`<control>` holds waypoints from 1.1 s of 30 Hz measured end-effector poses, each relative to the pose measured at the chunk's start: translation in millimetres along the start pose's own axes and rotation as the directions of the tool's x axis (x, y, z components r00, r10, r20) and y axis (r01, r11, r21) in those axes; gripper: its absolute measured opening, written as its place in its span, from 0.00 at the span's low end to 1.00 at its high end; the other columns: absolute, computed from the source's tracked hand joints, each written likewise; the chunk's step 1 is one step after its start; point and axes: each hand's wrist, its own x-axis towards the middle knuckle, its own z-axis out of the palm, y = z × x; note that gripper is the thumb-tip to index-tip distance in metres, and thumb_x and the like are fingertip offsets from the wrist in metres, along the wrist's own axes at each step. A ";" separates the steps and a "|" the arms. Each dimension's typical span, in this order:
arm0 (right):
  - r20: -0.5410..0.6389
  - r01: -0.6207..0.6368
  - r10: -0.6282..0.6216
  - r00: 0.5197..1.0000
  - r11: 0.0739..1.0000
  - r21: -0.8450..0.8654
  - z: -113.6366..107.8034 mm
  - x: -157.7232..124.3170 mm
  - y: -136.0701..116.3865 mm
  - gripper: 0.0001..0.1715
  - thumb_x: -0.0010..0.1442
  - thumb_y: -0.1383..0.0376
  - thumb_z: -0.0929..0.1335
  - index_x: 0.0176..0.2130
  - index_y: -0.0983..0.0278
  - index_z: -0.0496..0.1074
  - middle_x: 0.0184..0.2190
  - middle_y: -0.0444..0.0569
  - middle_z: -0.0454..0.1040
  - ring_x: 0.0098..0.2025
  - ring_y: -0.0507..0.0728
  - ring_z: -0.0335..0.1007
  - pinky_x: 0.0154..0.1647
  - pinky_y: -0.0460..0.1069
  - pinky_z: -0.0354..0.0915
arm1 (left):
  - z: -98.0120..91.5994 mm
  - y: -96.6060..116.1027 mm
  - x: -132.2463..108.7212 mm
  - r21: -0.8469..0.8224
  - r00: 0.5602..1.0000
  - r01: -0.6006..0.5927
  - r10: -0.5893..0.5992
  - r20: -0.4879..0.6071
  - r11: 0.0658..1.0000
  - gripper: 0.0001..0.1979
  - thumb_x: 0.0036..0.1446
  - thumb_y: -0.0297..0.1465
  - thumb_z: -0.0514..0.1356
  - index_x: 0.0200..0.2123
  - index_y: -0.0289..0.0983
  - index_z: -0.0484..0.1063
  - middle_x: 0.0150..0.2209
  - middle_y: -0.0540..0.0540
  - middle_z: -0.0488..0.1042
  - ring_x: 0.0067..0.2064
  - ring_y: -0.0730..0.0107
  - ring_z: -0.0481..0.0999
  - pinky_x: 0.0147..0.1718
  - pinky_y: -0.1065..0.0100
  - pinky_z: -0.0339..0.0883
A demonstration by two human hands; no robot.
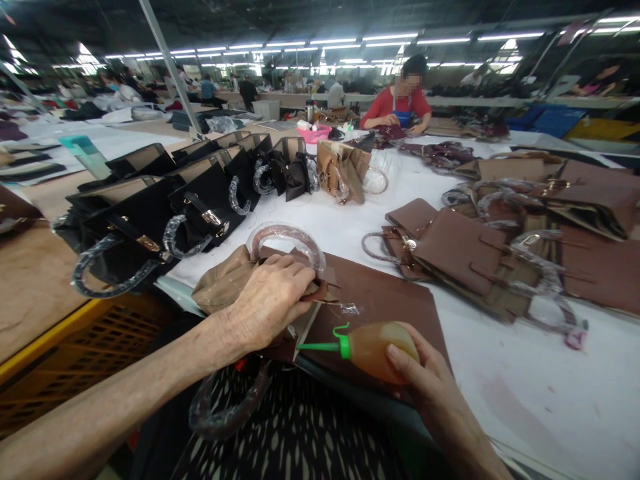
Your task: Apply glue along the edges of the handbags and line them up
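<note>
Holding one bottle (377,348), one bag (370,297)

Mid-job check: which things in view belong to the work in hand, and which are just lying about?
In hand:
- bag, gripped by the left hand
- squeeze bottle, held in the right hand, its green nozzle pointing toward the bag

Apparently just lying about:
- black bags
- tan bag
- brown bags on the right
- pink basket
</note>
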 end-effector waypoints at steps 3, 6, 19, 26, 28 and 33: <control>-0.046 -0.014 0.015 0.999 1.000 0.020 2.0 -0.3 0.6 0.23 0.49 0.51 0.71 0.40 0.63 0.66 0.25 0.45 0.70 0.22 0.54 0.65 0.17 0.44 0.55 | 2.7 -1.7 1.0 0.014 1.000 -0.005 0.005 -0.012 1.000 0.08 0.54 0.31 0.61 0.34 0.35 0.65 0.38 0.44 0.72 0.41 0.60 0.68 0.42 0.59 0.62; -0.018 0.010 -0.010 1.000 1.000 0.016 2.2 0.0 2.9 0.23 0.51 0.52 0.71 0.40 0.64 0.66 0.24 0.45 0.70 0.22 0.53 0.64 0.17 0.43 0.55 | 4.5 -2.9 1.5 0.020 0.999 -0.015 0.016 -0.033 1.000 0.06 0.55 0.31 0.60 0.34 0.35 0.65 0.37 0.44 0.72 0.40 0.60 0.69 0.41 0.59 0.62; -0.017 0.079 -0.084 0.996 0.979 -0.189 -0.4 -13.8 4.6 0.27 0.52 0.51 0.70 0.45 0.63 0.63 0.29 0.44 0.71 0.26 0.55 0.65 0.20 0.45 0.61 | 7.2 -5.1 1.9 0.024 0.998 -0.024 0.025 -0.056 0.999 0.06 0.58 0.32 0.56 0.32 0.35 0.65 0.36 0.44 0.72 0.40 0.61 0.68 0.40 0.60 0.61; -0.097 0.213 -0.293 0.951 0.850 -0.482 -9.7 9.5 2.2 0.29 0.53 0.52 0.69 0.49 0.61 0.60 0.38 0.48 0.72 0.40 0.60 0.69 0.40 0.50 0.65 | -4.7 -5.6 3.6 -0.005 1.000 0.019 -0.019 -0.023 1.000 0.05 0.54 0.30 0.60 0.33 0.36 0.66 0.38 0.45 0.73 0.41 0.61 0.68 0.40 0.61 0.62; -0.104 0.231 -0.348 0.932 0.788 -0.571 -9.1 20.0 0.9 0.29 0.52 0.51 0.69 0.49 0.61 0.61 0.38 0.48 0.72 0.39 0.61 0.70 0.40 0.52 0.66 | -7.2 -5.1 4.3 0.001 0.999 0.028 -0.028 -0.018 1.000 0.05 0.53 0.29 0.60 0.34 0.36 0.66 0.37 0.46 0.73 0.41 0.61 0.68 0.40 0.61 0.61; -0.056 0.298 -0.492 0.869 0.609 -0.735 -5.9 38.5 -2.7 0.27 0.52 0.54 0.68 0.49 0.61 0.63 0.37 0.48 0.74 0.35 0.61 0.72 0.36 0.53 0.68 | -12.9 -4.8 9.9 0.023 0.999 0.053 -0.053 -0.011 0.998 0.04 0.54 0.30 0.59 0.33 0.36 0.66 0.36 0.46 0.73 0.39 0.61 0.69 0.38 0.61 0.62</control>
